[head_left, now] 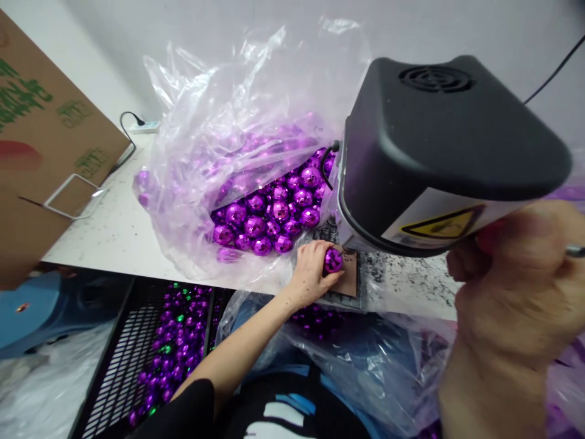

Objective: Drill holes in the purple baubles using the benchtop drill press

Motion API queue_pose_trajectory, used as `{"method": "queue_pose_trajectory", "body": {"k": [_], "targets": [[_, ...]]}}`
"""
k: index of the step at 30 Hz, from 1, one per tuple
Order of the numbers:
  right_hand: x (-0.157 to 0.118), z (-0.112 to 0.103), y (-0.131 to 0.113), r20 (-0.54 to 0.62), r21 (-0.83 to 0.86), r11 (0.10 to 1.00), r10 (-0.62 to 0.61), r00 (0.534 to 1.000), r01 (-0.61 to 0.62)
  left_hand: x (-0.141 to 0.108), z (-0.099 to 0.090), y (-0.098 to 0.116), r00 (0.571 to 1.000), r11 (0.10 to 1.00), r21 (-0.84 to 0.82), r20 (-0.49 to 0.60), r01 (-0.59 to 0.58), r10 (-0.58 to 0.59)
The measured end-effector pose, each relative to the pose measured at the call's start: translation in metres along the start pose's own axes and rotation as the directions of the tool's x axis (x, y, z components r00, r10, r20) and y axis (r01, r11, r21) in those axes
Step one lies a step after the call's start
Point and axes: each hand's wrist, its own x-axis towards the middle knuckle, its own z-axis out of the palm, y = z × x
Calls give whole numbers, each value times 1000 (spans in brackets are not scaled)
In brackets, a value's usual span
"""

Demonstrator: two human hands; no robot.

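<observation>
My left hand (312,268) is closed around a shiny purple mirror-ball ornament (333,260), fingers on its far side and thumb on the near side. The ball rests over a small brown board (351,274), right beneath the head of a black machine (439,128) with a vent on top and a yellow warning label. Large and close to the camera, my right hand (516,292) is wrapped round the machine's lever; a bit of metal rod (574,250) sticks out past the fingers. Its grip is partly blurred.
Behind my left hand, a clear plastic bag (183,152) spills many purple balls (256,225) onto the white table (123,228). A cardboard box (50,140) stands left. Below the edge are a black crate (109,378) with purple and green balls, a blue stool (31,311) and more plastic sheeting (388,366).
</observation>
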Motion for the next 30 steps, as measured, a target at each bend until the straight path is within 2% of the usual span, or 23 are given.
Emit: {"method": "queue_pose_trajectory", "body": {"k": [3, 7, 12, 18, 23, 27, 28, 30], "targets": [[-1, 1, -1, -8, -32, 999, -4, 1000, 4, -3, 3, -2, 999, 999, 32, -16, -40, 40], [-1, 2, -3, -2, -32, 999, 3, 1000, -3, -2, 2, -2, 996, 995, 60, 41, -81, 79], [-2, 2, -6, 8, -31, 1000, -1, 1000, 1, 1, 5, 0, 999, 995, 91, -7, -33, 34], [-20, -10, -6, -20, -113, 993, 19, 1000, -21, 2, 11, 1, 999, 997, 76, -39, -2, 5], [-28, -17, -5, 69, -183, 982, 57, 996, -44, 3, 12, 0, 998, 999, 33, -53, 30, -28], [-31, -12, 0, -94, -140, 990, 3, 996, -16, 2, 13, -1, 998, 999, 13, -36, 49, -49], [-34, -12, 3, -93, -128, 992, -16, 996, 4, 2, 13, -1, 998, 999, 1, -28, 51, -51], [-40, -15, 12, 1, -101, 992, -75, 997, 75, 1, 14, -1, 998, 998, -20, -15, 56, -57]]}}
